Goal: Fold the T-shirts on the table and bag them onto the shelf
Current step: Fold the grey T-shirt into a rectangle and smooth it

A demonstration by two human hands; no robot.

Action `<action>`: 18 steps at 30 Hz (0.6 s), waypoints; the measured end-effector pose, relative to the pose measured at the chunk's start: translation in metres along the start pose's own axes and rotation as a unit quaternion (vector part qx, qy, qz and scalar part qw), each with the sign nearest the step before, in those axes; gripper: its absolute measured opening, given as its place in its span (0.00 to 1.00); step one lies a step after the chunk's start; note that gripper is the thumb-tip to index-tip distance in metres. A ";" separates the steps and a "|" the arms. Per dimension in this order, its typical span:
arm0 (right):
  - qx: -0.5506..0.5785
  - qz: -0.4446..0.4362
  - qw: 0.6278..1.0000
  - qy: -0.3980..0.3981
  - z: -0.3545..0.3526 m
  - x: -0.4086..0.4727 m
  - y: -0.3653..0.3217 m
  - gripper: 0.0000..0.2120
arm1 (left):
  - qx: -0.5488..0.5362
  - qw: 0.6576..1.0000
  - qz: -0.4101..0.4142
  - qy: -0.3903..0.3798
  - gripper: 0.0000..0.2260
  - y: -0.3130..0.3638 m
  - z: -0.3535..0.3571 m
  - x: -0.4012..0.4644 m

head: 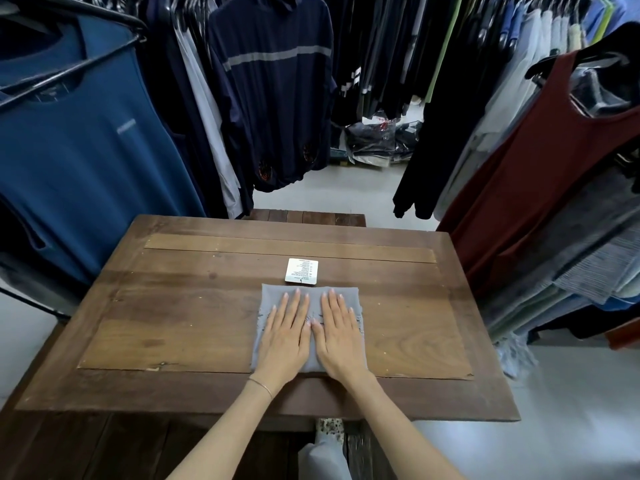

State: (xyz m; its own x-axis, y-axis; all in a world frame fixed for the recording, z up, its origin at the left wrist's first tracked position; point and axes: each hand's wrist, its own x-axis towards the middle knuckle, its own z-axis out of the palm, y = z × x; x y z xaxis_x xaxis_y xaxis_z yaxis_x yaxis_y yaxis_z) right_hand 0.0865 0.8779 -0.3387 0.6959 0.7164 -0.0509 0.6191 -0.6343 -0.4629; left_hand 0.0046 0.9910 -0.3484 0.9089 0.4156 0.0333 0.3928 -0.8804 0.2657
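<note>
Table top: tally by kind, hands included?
Folded grey T-shirt: 1
White tag: 1
Hands pressing flat on the shirt: 2, left hand and right hand
Total: 4

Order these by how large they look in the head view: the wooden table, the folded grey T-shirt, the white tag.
1. wooden table
2. folded grey T-shirt, partly covered by the hands
3. white tag
</note>
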 end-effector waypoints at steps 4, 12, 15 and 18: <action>-0.036 0.022 0.998 0.045 0.004 -0.001 0.006 0.34 | -0.001 0.998 -0.050 0.028 0.25 -0.009 -0.001 -0.006; -0.062 0.072 0.995 -0.008 -0.010 -0.011 0.025 0.41 | -0.030 0.997 -0.076 0.012 0.26 -0.019 -0.005 -0.011; 0.009 0.081 0.996 -0.034 -0.022 -0.009 0.025 0.32 | -0.103 0.989 -0.106 0.025 0.27 -0.021 -0.012 -0.017; 0.140 0.125 0.980 0.059 -0.035 -0.015 0.032 0.27 | -0.216 0.961 -0.151 0.080 0.23 -0.022 -0.027 -0.027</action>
State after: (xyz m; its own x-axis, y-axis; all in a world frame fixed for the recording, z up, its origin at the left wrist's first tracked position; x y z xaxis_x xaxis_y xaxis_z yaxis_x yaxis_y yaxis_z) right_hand 0.1085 0.8367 -0.3216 0.8602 0.5003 -0.0990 0.3113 -0.6688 -0.6752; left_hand -0.0327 1.0051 -0.3295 0.7152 0.6982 0.0301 0.5094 -0.5504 0.6615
